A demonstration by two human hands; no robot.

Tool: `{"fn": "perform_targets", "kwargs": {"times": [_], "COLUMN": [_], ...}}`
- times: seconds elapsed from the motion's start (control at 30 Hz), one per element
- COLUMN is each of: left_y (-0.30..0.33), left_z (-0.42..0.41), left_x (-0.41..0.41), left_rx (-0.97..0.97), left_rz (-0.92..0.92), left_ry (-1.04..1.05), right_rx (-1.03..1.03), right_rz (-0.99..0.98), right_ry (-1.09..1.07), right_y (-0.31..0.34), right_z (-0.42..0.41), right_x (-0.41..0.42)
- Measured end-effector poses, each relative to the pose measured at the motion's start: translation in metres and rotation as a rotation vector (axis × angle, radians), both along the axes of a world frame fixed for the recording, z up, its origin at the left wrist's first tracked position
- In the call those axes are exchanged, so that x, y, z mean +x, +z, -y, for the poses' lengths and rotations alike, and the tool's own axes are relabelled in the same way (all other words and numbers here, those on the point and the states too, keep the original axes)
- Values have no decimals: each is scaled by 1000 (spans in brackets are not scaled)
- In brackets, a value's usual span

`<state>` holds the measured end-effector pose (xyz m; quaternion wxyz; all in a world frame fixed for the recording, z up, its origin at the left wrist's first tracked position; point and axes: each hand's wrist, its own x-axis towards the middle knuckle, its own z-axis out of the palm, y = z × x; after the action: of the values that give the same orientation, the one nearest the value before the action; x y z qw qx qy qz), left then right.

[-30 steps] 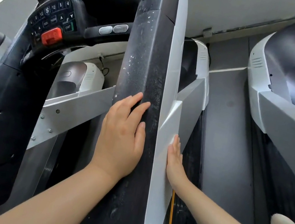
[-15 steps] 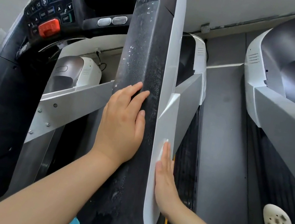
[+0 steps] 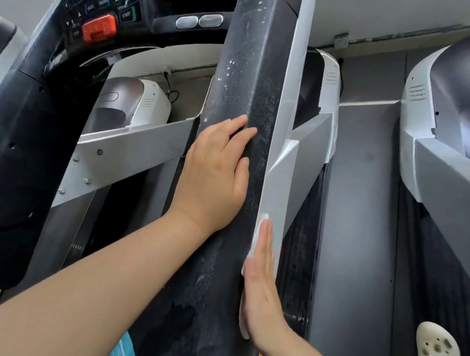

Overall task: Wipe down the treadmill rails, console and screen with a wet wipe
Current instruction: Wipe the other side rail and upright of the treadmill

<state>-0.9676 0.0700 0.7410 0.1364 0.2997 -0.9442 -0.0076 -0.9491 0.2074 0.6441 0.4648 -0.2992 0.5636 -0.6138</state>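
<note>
A thick black treadmill rail (image 3: 254,80) runs up the middle of the view, with a white side panel (image 3: 292,93) along its right face. My left hand (image 3: 215,174) lies flat on the rail's black top, fingers straight. My right hand (image 3: 263,283) presses flat against the white panel. A white wet wipe (image 3: 258,229) is pinned between that palm and the panel, showing at the fingertips and the thumb side. The black console (image 3: 100,9) with buttons and a red stop switch (image 3: 99,27) sits at upper left.
A second treadmill (image 3: 454,172) with white housing stands at the right. A grey floor strip (image 3: 356,230) separates the machines. My feet in white clogs (image 3: 437,347) are at lower right. A blue packet (image 3: 121,354) shows below my left forearm.
My right hand has slid the wipe down the white panel toward me. My left hand has stayed in place on the black rail.
</note>
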Motion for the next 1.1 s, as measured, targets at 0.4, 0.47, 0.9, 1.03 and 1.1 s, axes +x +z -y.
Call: {"fn": "perform_targets", "kwargs": {"times": [0.4,0.47,0.9,1.03,1.1], "left_y": [1,1,1,6,8], "left_z": [1,0,7,4,2], "left_x": [1,1,1,1,4], "left_rx": [49,51,202,284,306], "left_rz": [-9,-15,-160,-223,-259], "left_ry": [17,13,-28,-13,-5], "right_rx": [153,80,16,5,74], "right_rz": [144,-112,-503,-554,-617], "right_ry": [-26,124,93,284,251], "right_y": [18,28,32,38,42], "right_z": [10,-35,15,-59,-49], "right_x": [-16,21,-25,37,30]}}
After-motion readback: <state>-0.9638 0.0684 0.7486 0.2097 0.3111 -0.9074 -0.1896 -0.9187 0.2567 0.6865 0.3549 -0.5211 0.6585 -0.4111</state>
